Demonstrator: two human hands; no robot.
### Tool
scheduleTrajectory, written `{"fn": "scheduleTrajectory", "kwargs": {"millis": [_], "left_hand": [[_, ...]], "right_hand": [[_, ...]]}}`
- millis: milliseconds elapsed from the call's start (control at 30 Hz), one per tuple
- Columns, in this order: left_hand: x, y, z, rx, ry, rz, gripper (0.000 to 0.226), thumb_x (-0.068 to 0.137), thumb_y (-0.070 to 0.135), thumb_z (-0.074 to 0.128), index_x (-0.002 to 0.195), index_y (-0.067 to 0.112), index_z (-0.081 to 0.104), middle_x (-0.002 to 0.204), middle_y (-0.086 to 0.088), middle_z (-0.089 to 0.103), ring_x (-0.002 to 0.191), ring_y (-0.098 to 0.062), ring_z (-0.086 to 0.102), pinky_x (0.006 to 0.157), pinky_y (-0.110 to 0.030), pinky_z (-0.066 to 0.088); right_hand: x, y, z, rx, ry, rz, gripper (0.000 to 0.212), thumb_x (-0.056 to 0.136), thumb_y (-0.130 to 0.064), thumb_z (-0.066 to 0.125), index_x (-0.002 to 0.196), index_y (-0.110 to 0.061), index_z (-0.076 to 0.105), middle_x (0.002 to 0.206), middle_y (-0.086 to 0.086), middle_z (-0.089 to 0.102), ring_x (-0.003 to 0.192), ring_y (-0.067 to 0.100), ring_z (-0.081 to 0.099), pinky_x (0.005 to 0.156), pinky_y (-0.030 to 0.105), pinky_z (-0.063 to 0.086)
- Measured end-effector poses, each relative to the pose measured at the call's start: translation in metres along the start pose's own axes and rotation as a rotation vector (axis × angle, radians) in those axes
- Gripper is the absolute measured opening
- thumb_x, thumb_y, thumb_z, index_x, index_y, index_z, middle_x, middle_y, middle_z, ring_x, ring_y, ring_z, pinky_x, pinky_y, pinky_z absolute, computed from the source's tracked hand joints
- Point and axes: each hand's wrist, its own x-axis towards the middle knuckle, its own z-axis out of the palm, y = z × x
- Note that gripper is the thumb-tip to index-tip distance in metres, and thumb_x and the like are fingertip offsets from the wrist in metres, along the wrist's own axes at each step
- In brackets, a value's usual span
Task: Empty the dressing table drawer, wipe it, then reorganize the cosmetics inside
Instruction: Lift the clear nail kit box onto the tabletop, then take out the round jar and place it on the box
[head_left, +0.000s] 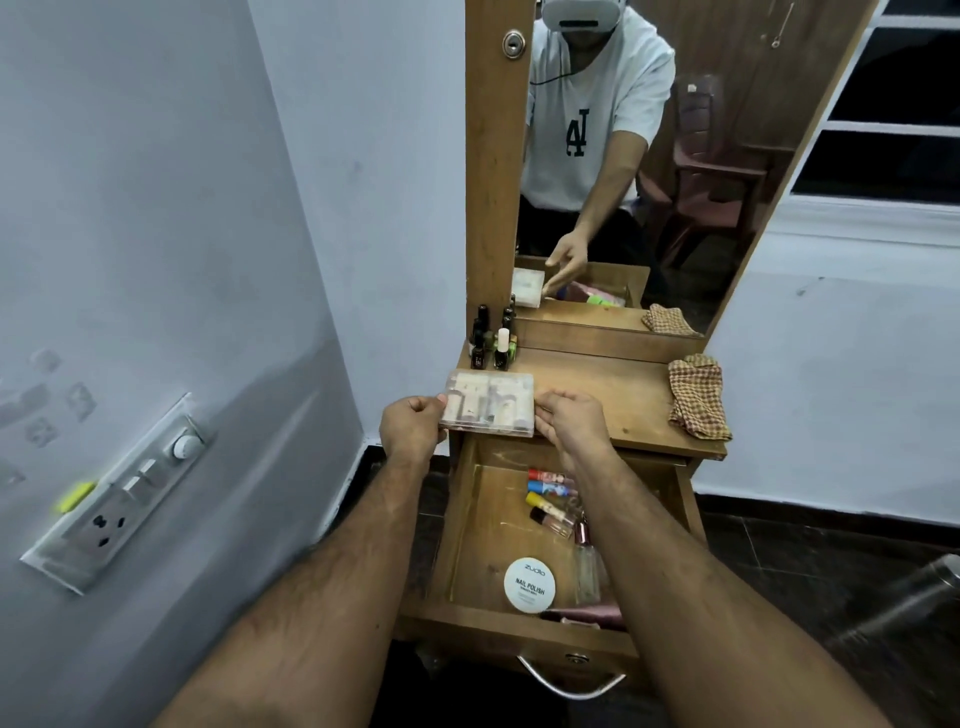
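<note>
Head view: both hands, left hand (413, 426) and right hand (571, 421), pinching clear case (488, 402) overhanging tabletop (613, 395) edge; risking tipping into open drawer (493, 525)

Compartment box (491, 405) sits on the bench (608, 395) at its front left edge, held at either end: left hand (413, 426) on its left side, right hand (571, 421) on its right. Beyond the fingers (545, 410), nail polish bottles (493, 343) stand at the bench's back left corner, against the mirror (649, 156). Well right of the fingers, a folded cloth (696, 397) lies on the bench's right end. Below and nearer than the fingers, the open drawer (478, 530) holds small tubes (548, 493) at its far right, under the right forearm, and a round tin (530, 584) near its front.
</note>
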Motion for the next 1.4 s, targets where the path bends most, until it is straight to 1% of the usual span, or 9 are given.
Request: {"fn": "scheduleTrajectory", "kwargs": {"millis": [100,300,467,567,767,933,1033,1233,1400], "left_hand": [[0.009,-0.002,0.001,0.17,0.017,0.085,0.028,0.09,0.027,0.071,0.064,0.017,0.068,0.067,0.0,0.068,0.064,-0.018,0.057,0.066,-0.035,0.053],[0.021,-0.001,0.003,0.287,-0.02,0.156,0.019,0.091,0.023,0.069,0.076,0.012,0.074,0.086,-0.002,0.075,0.083,-0.02,0.067,0.08,-0.035,0.055],[0.026,0.002,0.005,0.289,-0.033,0.163,0.016,0.094,0.02,0.066,0.093,0.009,0.077,0.095,-0.002,0.075,0.088,-0.017,0.067,0.082,-0.03,0.053],[0.026,0.005,0.006,0.305,-0.028,0.174,0.019,0.095,0.021,0.065,0.101,0.008,0.077,0.098,-0.002,0.075,0.088,-0.014,0.065,0.078,-0.025,0.05],[0.021,0.001,0.005,0.296,-0.043,0.193,0.025,0.099,0.026,0.058,0.095,0.011,0.077,0.092,-0.001,0.074,0.089,-0.019,0.067,0.072,-0.026,0.049],[-0.009,0.0,0.0,0.29,0.118,0.323,0.031,0.101,0.023,0.053,0.125,0.009,0.067,0.122,-0.003,0.068,0.109,-0.016,0.062,0.09,-0.022,0.044],[-0.046,-0.003,0.001,0.353,0.162,0.485,0.028,0.099,0.024,0.057,0.121,0.013,0.069,0.117,-0.001,0.068,0.097,-0.01,0.061,0.086,-0.024,0.048],[-0.108,-0.027,0.013,0.71,-0.256,0.493,0.023,0.096,0.024,0.062,0.116,0.018,0.072,0.113,0.005,0.071,0.099,-0.005,0.064,0.088,-0.016,0.046],[-0.128,-0.045,0.023,1.126,-0.463,0.249,0.015,0.096,0.024,0.06,0.105,0.016,0.069,0.106,-0.002,0.07,0.085,-0.012,0.06,0.076,-0.026,0.05]], "right_hand": [[0.012,0.0,0.007,-0.094,-0.015,-0.005,0.011,0.097,-0.001,0.055,0.088,-0.006,0.059,0.094,0.013,0.068,0.076,0.017,0.067,0.067,0.027,0.057],[0.023,0.004,0.015,-0.34,-0.009,-0.075,0.012,0.095,-0.005,0.058,0.087,-0.013,0.061,0.085,0.004,0.07,0.069,0.011,0.067,0.057,0.022,0.051],[0.032,0.011,0.017,-0.516,-0.012,-0.124,0.014,0.09,-0.006,0.058,0.097,-0.012,0.068,0.095,0.005,0.074,0.088,0.02,0.071,0.082,0.04,0.06],[0.037,0.014,0.015,-0.604,-0.02,-0.165,0.019,0.088,-0.007,0.056,0.097,-0.014,0.07,0.093,0.002,0.074,0.09,0.021,0.071,0.085,0.047,0.059],[0.033,0.011,0.012,-0.597,-0.018,-0.181,0.021,0.093,-0.004,0.052,0.098,-0.018,0.067,0.1,0.002,0.073,0.094,0.016,0.07,0.086,0.041,0.059],[0.015,0.013,-0.002,-0.507,0.075,-0.292,0.023,0.097,-0.005,0.053,0.114,-0.015,0.065,0.111,-0.002,0.067,0.102,0.012,0.063,0.089,0.032,0.055],[-0.002,0.022,-0.022,-0.46,0.121,-0.399,0.019,0.094,-0.006,0.058,0.093,-0.022,0.068,0.094,0.003,0.071,0.089,0.019,0.068,0.08,0.041,0.059],[-0.026,0.064,-0.07,-0.86,0.024,-0.333,0.017,0.086,-0.007,0.065,0.074,-0.02,0.067,0.072,-0.004,0.067,0.069,0.013,0.064,0.061,0.019,0.047],[-0.035,0.09,-0.088,-1.278,-0.14,-0.059,0.028,0.085,-0.01,0.061,0.06,-0.022,0.059,0.085,0.008,0.074,0.085,0.025,0.068,0.075,0.029,0.052]]}}
